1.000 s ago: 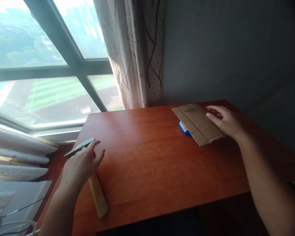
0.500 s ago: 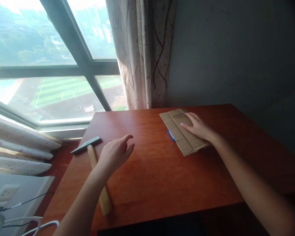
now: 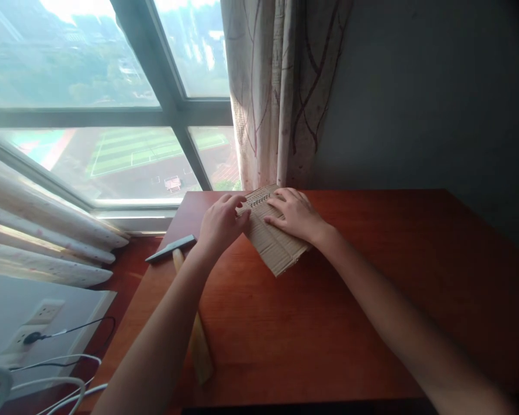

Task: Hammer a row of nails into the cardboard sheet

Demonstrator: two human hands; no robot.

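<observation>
A flat piece of corrugated cardboard [image 3: 273,248] lies on the red-brown wooden table [image 3: 372,311], near its far edge by the curtain. A short row of small dark marks [image 3: 256,201], too small to name, runs across the cardboard's far end. My right hand [image 3: 294,215] rests flat on the cardboard with fingers stretched out. My left hand [image 3: 220,222] touches the cardboard's left far corner, fingers bent and fingertips on its edge. A hammer [image 3: 179,257] with a wooden handle and dark metal head lies at the table's left side, under my left forearm.
A patterned curtain [image 3: 281,92] hangs behind the table against a grey wall. A large window [image 3: 112,115] fills the left. Below left are a wall socket [image 3: 43,314] with a plugged cable and white cords [image 3: 47,386].
My left hand let go of the hammer and moved right onto the cardboard's corner. My right hand settled flat on the cardboard. The blue thing under the cardboard is no longer visible.
</observation>
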